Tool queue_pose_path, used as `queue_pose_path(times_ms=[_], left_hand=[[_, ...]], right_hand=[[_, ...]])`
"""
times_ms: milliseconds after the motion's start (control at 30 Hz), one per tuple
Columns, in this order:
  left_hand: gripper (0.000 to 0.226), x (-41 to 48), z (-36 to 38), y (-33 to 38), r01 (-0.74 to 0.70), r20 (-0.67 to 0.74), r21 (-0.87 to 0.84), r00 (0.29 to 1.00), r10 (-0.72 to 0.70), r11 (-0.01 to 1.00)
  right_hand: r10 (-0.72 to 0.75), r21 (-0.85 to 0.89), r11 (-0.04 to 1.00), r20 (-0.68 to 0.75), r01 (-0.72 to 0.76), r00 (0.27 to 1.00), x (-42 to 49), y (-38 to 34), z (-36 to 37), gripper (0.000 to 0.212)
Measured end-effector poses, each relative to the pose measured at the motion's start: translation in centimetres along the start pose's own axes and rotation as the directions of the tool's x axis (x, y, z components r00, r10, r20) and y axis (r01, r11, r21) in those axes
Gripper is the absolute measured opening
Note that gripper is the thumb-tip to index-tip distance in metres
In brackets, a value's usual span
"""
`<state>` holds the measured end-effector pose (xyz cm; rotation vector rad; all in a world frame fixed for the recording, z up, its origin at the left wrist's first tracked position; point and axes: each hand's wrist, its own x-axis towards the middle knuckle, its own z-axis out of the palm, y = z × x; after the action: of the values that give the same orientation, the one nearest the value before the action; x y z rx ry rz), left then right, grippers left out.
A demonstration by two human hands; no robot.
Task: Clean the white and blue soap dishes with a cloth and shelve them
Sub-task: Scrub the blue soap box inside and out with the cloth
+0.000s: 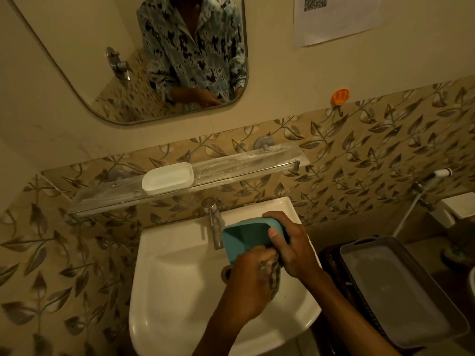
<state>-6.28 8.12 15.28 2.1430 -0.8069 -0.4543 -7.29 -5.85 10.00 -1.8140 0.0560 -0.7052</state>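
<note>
The blue soap dish (pixel 246 233) is held tilted over the white sink (pixel 180 278), its hollow facing left. My right hand (pixel 290 249) grips its right end, thumb inside the rim. My left hand (pixel 250 276) clutches a striped cloth (pixel 272 274) bunched against the dish's lower edge; most of the cloth is hidden between my hands. The white soap dish (pixel 168 178) stands upright on the glass shelf (pixel 244 164) above the sink, left of the shelf's middle.
A chrome tap (pixel 214 219) rises just left of the blue dish. A grey plastic tray (pixel 401 291) lies at the right on a dark stand. An orange hook (pixel 340 96) is on the wall. A mirror (pixel 77 60) hangs above, and a hose spray (pixel 434 176) at far right.
</note>
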Motion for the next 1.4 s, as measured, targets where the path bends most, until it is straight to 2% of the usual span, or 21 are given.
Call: queue_pose_path(times_ms=[33, 100, 200, 267, 400, 467, 533, 633, 733, 867, 933, 967, 1000, 1033, 1067, 1133, 1167, 1200, 1267, 1333, 1400], left_hand=[[0.03, 0.1, 0.3, -0.2, 0.013, 0.008, 0.166, 1.0, -0.014, 0.986], [0.033, 0.4, 0.3, -0.9, 0.028, -0.021, 0.483, 1.0, -0.02, 0.875], [0.034, 0.8, -0.6, -2.1, 0.041, -0.072, 0.578, 0.997, 0.002, 0.815], [0.03, 1.0, -1.0, -2.5, 0.061, -0.088, 0.486, 0.996, -0.021, 0.872], [0.021, 0.6, -0.6, -1.1, 0.063, -0.072, 0.156, 0.996, -0.052, 0.986], [0.02, 0.5, -0.5, -0.1, 0.12, -0.042, 0.048, 0.992, -0.118, 0.992], [0.021, 0.6, -1.1, 0.6, 0.267, 0.016, -0.115, 0.964, -0.267, 0.957], [0.025, 1.0, -2.2, 0.6, 0.457, 0.211, -0.49, 0.888, -0.408, 0.742], [0.03, 1.6, -3.2, 0.1, 0.52, 0.35, -0.796, 0.813, -0.466, 0.309], [0.03, 2.1, -3.2, -0.4, 0.52, 0.516, -0.845, 0.729, -0.449, -0.126], [0.037, 1.9, -2.9, -0.5, 0.484, 0.56, -0.828, 0.733, -0.387, -0.283], [0.038, 1.8, -2.7, -0.4, 0.468, 0.563, -0.824, 0.739, -0.371, -0.32], [0.038, 1.7, -2.2, -0.3, 0.459, 0.548, -0.835, 0.745, -0.379, -0.304], [0.035, 1.6, -1.6, -0.3, 0.46, 0.498, -0.866, 0.759, -0.419, -0.195], [0.031, 1.4, -0.9, -0.2, 0.465, 0.398, -0.885, 0.785, -0.475, 0.025], [0.027, 0.9, 0.1, 0.3, 0.454, 0.172, -0.712, 0.853, -0.493, 0.537], [0.026, 0.8, 0.2, 0.5, 0.409, 0.109, -0.592, 0.894, -0.434, 0.694], [0.025, 0.7, 0.0, 0.8, 0.347, 0.082, -0.508, 0.931, -0.357, 0.788], [0.024, 0.7, -0.5, 0.7, 0.23, 0.091, -0.38, 0.973, -0.211, 0.896], [0.022, 0.7, -0.2, 0.3, 0.077, 0.126, -0.233, 0.991, -0.048, 0.97], [0.02, 0.5, 1.0, -0.1, -0.049, 0.115, 0.031, 0.992, 0.045, 0.998]], right_hand=[[-0.012, -0.027, 1.0, 0.02, 0.013, 1.0, 0.0, 0.0, 0.0, 0.04], [-0.013, -0.027, 1.0, 0.04, 0.014, 0.999, -0.1, -0.1, 0.3, 0.044], [-0.03, -0.006, 1.0, 0.011, 0.03, 0.999, 0.0, -0.2, 0.4, 0.045], [-0.04, -0.021, 0.999, -0.001, 0.04, 0.999, 0.2, -0.3, 0.4, 0.044], [-0.021, -0.015, 1.0, 0.01, 0.021, 1.0, -0.2, -0.2, 1.1, 0.039], [-0.017, 0.008, 1.0, -0.014, 0.017, 1.0, -0.7, 0.1, 1.4, 0.037], [-0.029, -0.017, 0.999, -0.025, 0.029, 0.999, -1.0, 0.4, 1.3, 0.041], [-0.058, -0.1, 0.993, -0.017, 0.056, 0.998, -1.5, 0.7, 1.2, 0.05], [-0.047, -0.117, 0.992, -0.032, 0.043, 0.998, -2.2, 0.8, 1.3, 0.053], [-0.002, -0.063, 0.998, -0.028, 0.001, 1.0, -2.6, 0.8, 1.5, 0.054], [-0.006, -0.031, 1.0, -0.017, 0.005, 1.0, -2.8, 0.9, 1.5, 0.05], [-0.005, -0.022, 1.0, -0.013, 0.004, 1.0, -2.9, 1.0, 1.5, 0.049], [0.003, -0.016, 1.0, -0.014, -0.003, 1.0, -3.1, 1.2, 1.3, 0.047], [0.022, -0.016, 1.0, -0.017, -0.022, 1.0, -3.1, 1.3, 1.1, 0.043], [0.046, -0.014, 0.999, -0.023, -0.046, 0.999, -3.1, 1.4, 0.8, 0.039], [0.073, -0.029, 0.997, -0.024, -0.074, 0.997, -3.0, 1.4, 0.1, 0.037], [0.059, -0.051, 0.997, -0.031, -0.06, 0.998, -2.9, 1.3, 0.0, 0.038], [0.041, -0.058, 0.997, -0.029, -0.043, 0.999, -2.8, 1.1, -0.1, 0.04], [0.078, 0.006, 0.997, -0.006, -0.078, 0.997, -2.4, 0.8, -0.3, 0.045], [0.104, 0.033, 0.994, 0.011, -0.105, 0.994, -1.6, 0.6, -0.7, 0.046], [0.095, -0.012, 0.995, 0.033, -0.095, 0.995, -1.0, 0.4, -0.9, 0.041]])
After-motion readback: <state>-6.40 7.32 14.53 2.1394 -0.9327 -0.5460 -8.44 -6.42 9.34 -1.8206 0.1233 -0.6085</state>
